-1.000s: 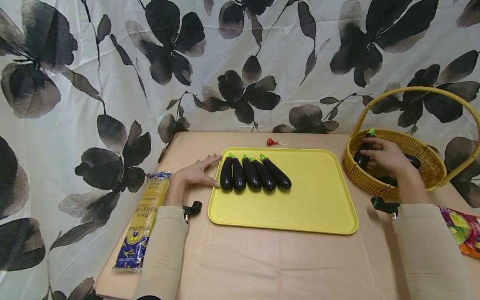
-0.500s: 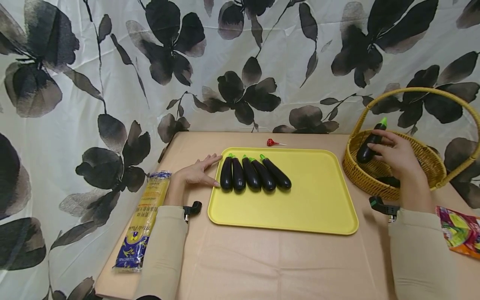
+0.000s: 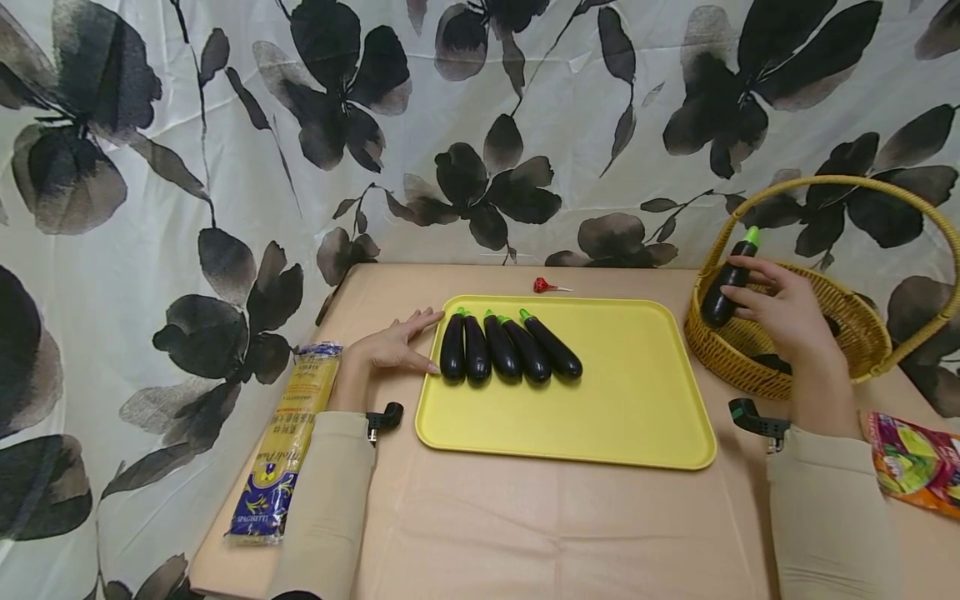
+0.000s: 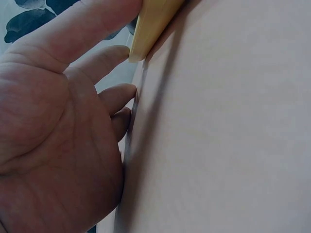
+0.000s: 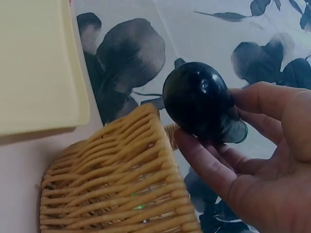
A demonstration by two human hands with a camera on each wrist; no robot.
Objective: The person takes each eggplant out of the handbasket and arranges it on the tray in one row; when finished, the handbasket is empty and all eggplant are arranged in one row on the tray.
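My right hand (image 3: 787,312) pinches a dark eggplant (image 3: 729,283) with a bright green stem between thumb and fingers, just above the left rim of a wicker basket (image 3: 738,377). In the right wrist view the eggplant (image 5: 197,97) shows its rounded end, clear of the basket wall (image 5: 116,170). Part of another dark eggplant (image 3: 772,362) shows inside the basket. My left hand (image 3: 388,343) rests with spread fingers at the left edge of a yellow tray (image 3: 570,425). Several eggplants (image 3: 504,348) lie side by side on the tray's left half, stems pointing away.
A spaghetti pack (image 3: 288,446) lies left of my left forearm. A small red object (image 3: 543,285) with a thin metal tip sits behind the tray. At the right edge lies a colourful packet (image 3: 915,462). A floral cloth (image 3: 480,125) hangs behind the table; the basket's handle arches high.
My right hand has lifted the eggplant up from inside the basket and moved it slightly left, over the rim. The left hand and the eggplants on the tray have stayed put.
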